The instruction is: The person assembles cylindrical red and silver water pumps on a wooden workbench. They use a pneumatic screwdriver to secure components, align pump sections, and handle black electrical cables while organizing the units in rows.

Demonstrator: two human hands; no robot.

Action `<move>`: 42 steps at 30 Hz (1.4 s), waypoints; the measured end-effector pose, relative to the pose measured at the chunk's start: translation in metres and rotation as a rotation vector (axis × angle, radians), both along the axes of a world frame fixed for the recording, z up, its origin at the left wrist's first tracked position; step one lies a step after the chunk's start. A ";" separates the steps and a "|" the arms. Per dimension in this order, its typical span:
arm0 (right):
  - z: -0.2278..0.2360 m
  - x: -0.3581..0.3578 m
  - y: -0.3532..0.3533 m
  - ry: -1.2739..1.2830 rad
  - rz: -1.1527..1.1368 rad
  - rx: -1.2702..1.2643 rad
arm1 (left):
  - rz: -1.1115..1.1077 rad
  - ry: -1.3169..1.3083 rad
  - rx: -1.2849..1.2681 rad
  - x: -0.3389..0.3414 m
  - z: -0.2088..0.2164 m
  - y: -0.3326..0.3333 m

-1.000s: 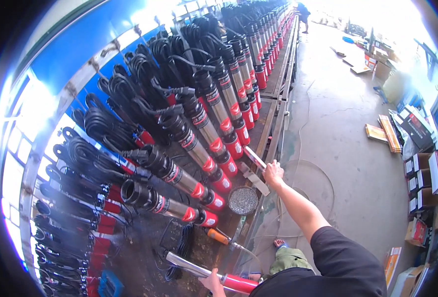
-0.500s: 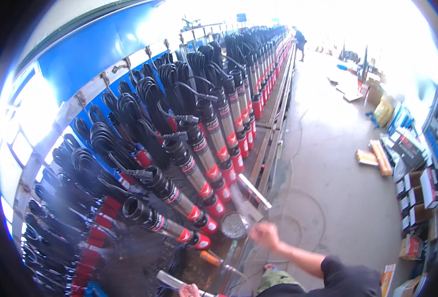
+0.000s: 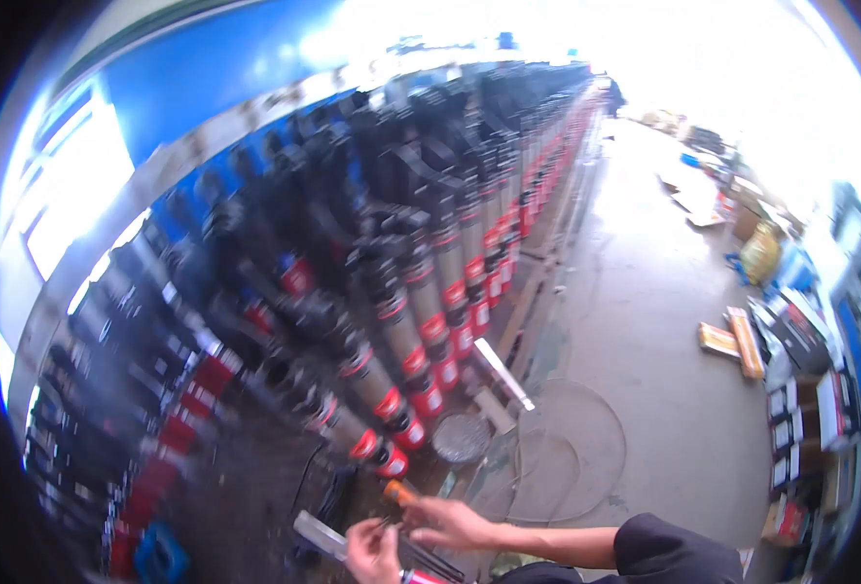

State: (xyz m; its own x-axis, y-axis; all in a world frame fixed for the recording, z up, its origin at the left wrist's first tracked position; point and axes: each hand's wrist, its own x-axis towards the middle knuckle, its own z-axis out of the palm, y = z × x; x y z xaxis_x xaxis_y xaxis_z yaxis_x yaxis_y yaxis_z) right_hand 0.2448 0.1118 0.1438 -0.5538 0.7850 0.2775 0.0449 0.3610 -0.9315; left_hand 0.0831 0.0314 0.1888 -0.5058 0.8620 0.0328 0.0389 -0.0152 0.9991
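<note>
Both hands meet low in the view, close to the body. The left hand (image 3: 372,553) is curled around the near end of a flat pale metal strip (image 3: 319,534), which runs up and to the left from the fist. The right hand (image 3: 455,524) comes in from the right on a dark-sleeved arm, fingers spread and loosely bent, reaching toward the left hand; motion blur hides whether it pinches anything. An orange-handled tool (image 3: 398,492) lies just beyond the right fingertips, its long axis slanting up-left, nearer the right hand than the left. A red-and-silver cylinder end (image 3: 421,576) shows at the lower edge between the wrists.

Just past the hands sits a round metal mesh disc (image 3: 461,438), with a thin wire loop (image 3: 572,467) on the concrete floor (image 3: 645,321). Rows of long grey pumps with red bands (image 3: 421,331) lean on a rack along the blue wall (image 3: 216,88), receding far. Cartons (image 3: 742,341) lie at the right.
</note>
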 end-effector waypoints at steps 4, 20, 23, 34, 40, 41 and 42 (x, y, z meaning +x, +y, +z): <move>0.045 -0.023 0.016 -0.072 0.079 -0.202 | -0.094 0.196 -0.110 0.007 -0.003 -0.001; -0.010 -0.071 -0.009 -0.741 0.111 -0.341 | 0.126 -0.040 -0.066 -0.118 -0.071 0.052; -0.027 -0.061 -0.049 -0.523 -0.105 -0.510 | 0.259 0.827 -0.521 -0.192 -0.123 0.128; -0.065 -0.122 -0.019 -0.570 -0.186 -0.523 | -0.363 0.984 -0.261 -0.243 -0.139 0.205; -0.019 -0.235 0.039 -0.003 -0.074 -0.709 | -0.382 1.316 -0.353 -0.268 -0.062 0.158; -0.031 -0.246 0.056 0.019 -0.076 -0.736 | -0.385 1.274 -0.405 -0.261 -0.042 0.149; -0.043 -0.254 0.066 0.033 -0.076 -0.768 | -0.385 1.221 -0.408 -0.264 -0.030 0.135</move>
